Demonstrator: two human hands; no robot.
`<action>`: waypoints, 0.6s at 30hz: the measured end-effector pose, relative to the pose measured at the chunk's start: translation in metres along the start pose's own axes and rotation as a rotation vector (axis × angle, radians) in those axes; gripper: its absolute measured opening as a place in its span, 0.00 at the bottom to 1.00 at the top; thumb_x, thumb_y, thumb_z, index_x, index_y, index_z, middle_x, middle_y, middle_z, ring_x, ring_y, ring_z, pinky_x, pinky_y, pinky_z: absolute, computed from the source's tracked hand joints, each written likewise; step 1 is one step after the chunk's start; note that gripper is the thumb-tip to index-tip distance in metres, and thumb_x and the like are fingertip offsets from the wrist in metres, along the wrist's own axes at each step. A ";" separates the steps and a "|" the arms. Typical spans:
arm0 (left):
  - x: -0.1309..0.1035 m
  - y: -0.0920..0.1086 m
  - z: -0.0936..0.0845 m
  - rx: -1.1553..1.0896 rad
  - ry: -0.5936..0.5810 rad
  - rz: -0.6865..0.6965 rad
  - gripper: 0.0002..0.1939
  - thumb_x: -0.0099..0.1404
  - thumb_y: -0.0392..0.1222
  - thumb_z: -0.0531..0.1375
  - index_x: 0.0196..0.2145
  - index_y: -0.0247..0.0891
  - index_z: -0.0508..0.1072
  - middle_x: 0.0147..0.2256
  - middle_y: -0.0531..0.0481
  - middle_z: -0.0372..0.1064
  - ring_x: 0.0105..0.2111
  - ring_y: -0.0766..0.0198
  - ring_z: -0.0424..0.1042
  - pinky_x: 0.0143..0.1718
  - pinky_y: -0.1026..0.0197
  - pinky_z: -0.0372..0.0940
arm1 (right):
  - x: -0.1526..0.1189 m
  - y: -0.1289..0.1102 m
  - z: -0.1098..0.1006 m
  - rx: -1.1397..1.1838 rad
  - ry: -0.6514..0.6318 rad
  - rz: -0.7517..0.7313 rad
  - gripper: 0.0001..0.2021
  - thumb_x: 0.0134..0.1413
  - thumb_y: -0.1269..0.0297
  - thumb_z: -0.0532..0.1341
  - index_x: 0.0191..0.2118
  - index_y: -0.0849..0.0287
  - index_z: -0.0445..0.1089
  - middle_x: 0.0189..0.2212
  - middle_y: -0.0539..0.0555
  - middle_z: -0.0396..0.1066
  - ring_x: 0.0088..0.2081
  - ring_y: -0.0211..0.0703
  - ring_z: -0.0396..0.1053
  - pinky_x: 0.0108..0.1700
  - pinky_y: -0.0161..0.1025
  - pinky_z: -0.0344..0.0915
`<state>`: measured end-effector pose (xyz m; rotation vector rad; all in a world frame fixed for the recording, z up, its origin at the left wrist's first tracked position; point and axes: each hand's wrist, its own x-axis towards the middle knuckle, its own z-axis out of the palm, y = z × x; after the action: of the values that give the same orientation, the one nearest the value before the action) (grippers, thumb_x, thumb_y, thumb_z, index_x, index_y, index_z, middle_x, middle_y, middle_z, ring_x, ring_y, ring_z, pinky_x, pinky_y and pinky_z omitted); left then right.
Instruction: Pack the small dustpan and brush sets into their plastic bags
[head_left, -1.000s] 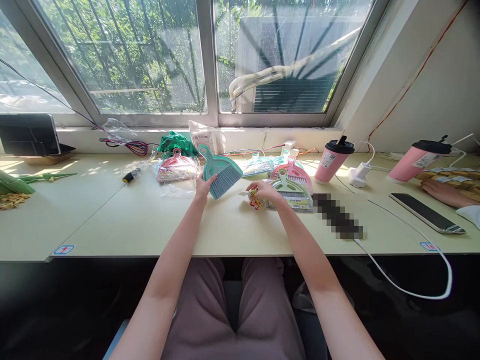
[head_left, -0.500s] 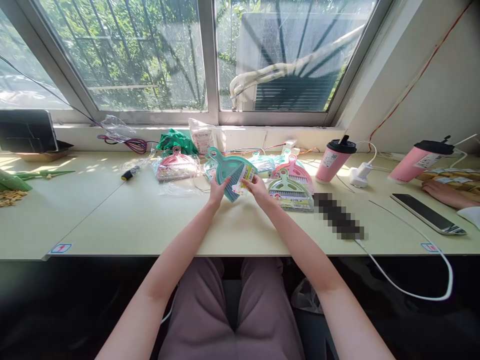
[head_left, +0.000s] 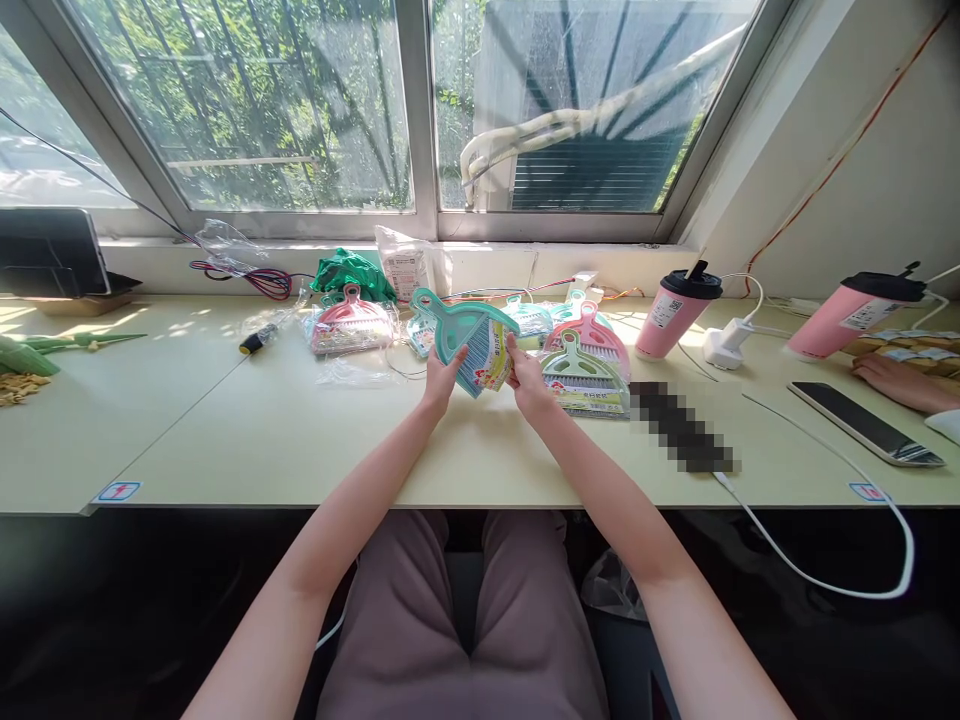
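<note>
A teal dustpan and brush set (head_left: 459,328) is held tilted above the table, its round handle at the upper left. My left hand (head_left: 442,382) grips its lower left edge, thumb on the front. My right hand (head_left: 527,380) pinches the right edge beside the yellow printed label (head_left: 496,358), which lies across the bristles. Just right of my right hand stand a green set (head_left: 574,375) and a pink set (head_left: 600,338). Another pink set (head_left: 351,325) in clear wrapping lies to the left.
Two pink cups (head_left: 670,322) (head_left: 832,322), a white charger (head_left: 726,343) and a phone (head_left: 862,422) are on the right. Another person's hand (head_left: 896,383) rests at the far right. A black-and-yellow tool (head_left: 257,339) lies left, near green plastic (head_left: 346,272).
The label now lies flat across the bristles rather than angled in my right fingers. My right hand has shifted slightly right, to the set's edge. The view has moved a little.
</note>
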<state>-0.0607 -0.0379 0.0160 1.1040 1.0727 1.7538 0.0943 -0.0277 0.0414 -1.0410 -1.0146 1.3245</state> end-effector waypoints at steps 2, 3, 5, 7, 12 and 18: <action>0.000 0.000 0.000 0.000 0.000 -0.002 0.33 0.56 0.57 0.73 0.53 0.38 0.69 0.53 0.39 0.74 0.54 0.49 0.74 0.56 0.49 0.68 | -0.001 0.002 0.003 -0.009 0.016 -0.025 0.30 0.43 0.31 0.69 0.24 0.54 0.61 0.17 0.43 0.56 0.19 0.31 0.47 0.19 0.35 0.47; 0.000 0.001 -0.001 0.001 -0.001 -0.006 0.33 0.57 0.57 0.73 0.53 0.39 0.69 0.53 0.39 0.74 0.54 0.49 0.74 0.56 0.49 0.69 | -0.002 0.002 0.004 -0.013 0.026 -0.033 0.29 0.43 0.31 0.69 0.24 0.54 0.62 0.17 0.43 0.56 0.18 0.31 0.47 0.19 0.35 0.47; 0.000 0.001 -0.001 0.004 -0.006 -0.019 0.33 0.57 0.58 0.72 0.54 0.39 0.69 0.53 0.39 0.74 0.54 0.49 0.74 0.56 0.49 0.69 | -0.002 0.001 0.004 0.002 0.027 -0.017 0.29 0.42 0.32 0.70 0.25 0.54 0.63 0.16 0.42 0.56 0.17 0.30 0.46 0.18 0.35 0.46; 0.000 0.001 -0.002 0.011 -0.009 -0.034 0.33 0.58 0.58 0.72 0.54 0.39 0.70 0.53 0.39 0.74 0.54 0.48 0.74 0.55 0.49 0.70 | -0.001 -0.004 0.001 0.038 -0.012 0.015 0.28 0.41 0.34 0.71 0.26 0.54 0.64 0.17 0.42 0.59 0.17 0.29 0.47 0.17 0.34 0.47; 0.005 -0.001 -0.006 0.015 0.023 -0.047 0.31 0.59 0.58 0.71 0.53 0.40 0.70 0.53 0.40 0.74 0.56 0.49 0.73 0.57 0.50 0.67 | -0.002 -0.021 -0.006 0.181 -0.142 0.036 0.25 0.36 0.45 0.78 0.31 0.56 0.70 0.26 0.48 0.73 0.25 0.35 0.67 0.28 0.34 0.66; 0.007 -0.002 -0.005 0.006 0.047 -0.037 0.31 0.58 0.59 0.71 0.51 0.38 0.70 0.52 0.39 0.75 0.54 0.49 0.74 0.58 0.49 0.67 | 0.003 -0.012 -0.006 0.116 -0.081 0.054 0.20 0.38 0.53 0.77 0.30 0.55 0.70 0.30 0.49 0.75 0.32 0.40 0.71 0.34 0.37 0.67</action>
<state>-0.0673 -0.0323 0.0143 1.0448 1.1201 1.7564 0.1030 -0.0244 0.0518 -0.9386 -0.9634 1.4623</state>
